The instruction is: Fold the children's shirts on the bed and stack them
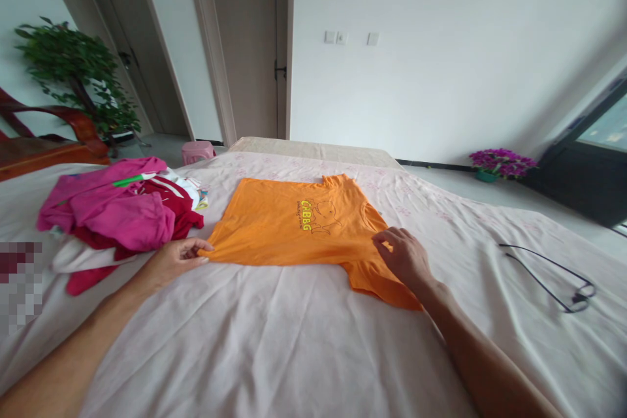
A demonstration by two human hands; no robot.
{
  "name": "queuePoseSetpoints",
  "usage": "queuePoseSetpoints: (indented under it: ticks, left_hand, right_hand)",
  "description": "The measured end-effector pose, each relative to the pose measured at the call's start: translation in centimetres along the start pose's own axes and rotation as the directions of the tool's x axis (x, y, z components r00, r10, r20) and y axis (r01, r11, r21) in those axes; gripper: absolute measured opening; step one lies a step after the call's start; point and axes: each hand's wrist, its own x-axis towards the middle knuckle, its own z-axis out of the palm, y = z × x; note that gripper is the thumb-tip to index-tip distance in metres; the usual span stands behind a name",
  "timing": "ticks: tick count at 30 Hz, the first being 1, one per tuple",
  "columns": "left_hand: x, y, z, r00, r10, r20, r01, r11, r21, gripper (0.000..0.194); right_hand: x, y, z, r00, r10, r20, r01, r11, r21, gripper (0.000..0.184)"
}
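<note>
An orange T-shirt (274,222) with a yellow print and a line drawing lies spread flat on the pale bed sheet (274,339), its collar toward the right. My left hand (183,256) pinches the near corner of the shirt's hem between thumb and fingers. At the shoulder beside the collar, my right hand (402,255) is closed in a pinch on the orange cloth. The near sleeve sticks out below my right wrist, partly covered by it. The far sleeve lies slightly rumpled at the back.
Left of the shirt sits a heap of pink, red and white clothes (122,209). Black-framed glasses (553,274) lie on the sheet at right. Beyond are a pink stool (197,151), a wooden chair (53,137), a green plant (73,72) and purple flowers (502,162).
</note>
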Motion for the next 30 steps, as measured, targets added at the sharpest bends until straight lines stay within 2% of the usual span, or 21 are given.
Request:
queuePoseSetpoints:
  ticks: [2,5,8,11,14,16,18,19,21,23,25,27,30]
  left_hand:
    - [0.2,-0.6,0.1,0.999,0.029,0.043,-0.032,0.997,0.075,0.041]
    - [0.3,-1.2,0.1,0.998,0.048,0.036,-0.052,0.991,0.124,0.040]
    - [0.2,-1.2,0.2,0.998,0.064,-0.028,-0.059,0.987,0.152,0.040]
    - [0.1,-0.6,0.1,0.986,0.128,-0.110,-0.103,0.973,0.205,0.036]
    - [0.0,-0.3,-0.1,0.973,0.177,-0.151,-0.141,0.965,0.220,0.030]
    - [-0.1,-0.3,-0.2,0.982,0.168,-0.082,-0.145,0.961,0.237,0.025]
    - [-0.3,-0.3,-0.3,0.986,0.164,0.038,-0.167,0.941,0.294,0.017]
    - [-0.4,-0.2,-0.3,0.980,0.178,0.087,-0.197,0.921,0.337,0.013]
    - [-0.6,0.2,-0.3,0.960,0.255,0.116,-0.280,0.854,0.439,0.009]
    - [-0.6,0.7,-0.2,0.930,0.357,0.090,-0.350,0.784,0.513,0.007]
    - [-0.5,1.1,-0.1,0.903,0.427,0.039,-0.383,0.762,0.523,0.009]
    - [-0.3,1.1,0.1,0.899,0.438,-0.014,-0.374,0.785,0.493,0.014]
    - [-0.4,1.0,0.1,0.919,0.389,-0.062,-0.321,0.831,0.455,0.021]
  right_hand:
    - [0.1,-2.1,-0.1,0.989,-0.125,0.085,0.115,0.987,0.112,0.016]
    - [0.0,-4.2,0.3,0.960,-0.225,0.169,0.192,0.962,0.193,0.015]
    - [0.1,-5.2,0.7,0.948,-0.226,0.226,0.185,0.965,0.187,0.014]
    - [0.4,-5.4,0.5,0.935,-0.225,0.275,0.180,0.967,0.178,0.012]
    - [0.8,-5.2,-0.3,0.930,-0.269,0.249,0.231,0.957,0.175,0.015]
    - [0.9,-4.8,-0.8,0.930,-0.293,0.224,0.255,0.950,0.183,0.014]
    - [0.8,-4.4,-0.9,0.922,-0.288,0.257,0.247,0.952,0.179,0.012]
    - [0.6,-4.4,-1.0,0.918,-0.275,0.286,0.234,0.957,0.170,0.012]
    - [0.4,-4.6,-1.0,0.917,-0.245,0.314,0.207,0.967,0.149,0.012]
    - [0.3,-5.5,-1.1,0.924,-0.242,0.297,0.203,0.966,0.158,0.012]
    - [0.4,-6.9,-1.2,0.922,-0.276,0.273,0.229,0.954,0.192,0.012]
    - [0.8,-8.4,-1.0,0.907,-0.326,0.266,0.273,0.937,0.217,0.009]
    - [1.5,-10.1,0.0,0.872,-0.385,0.302,0.332,0.919,0.213,0.004]
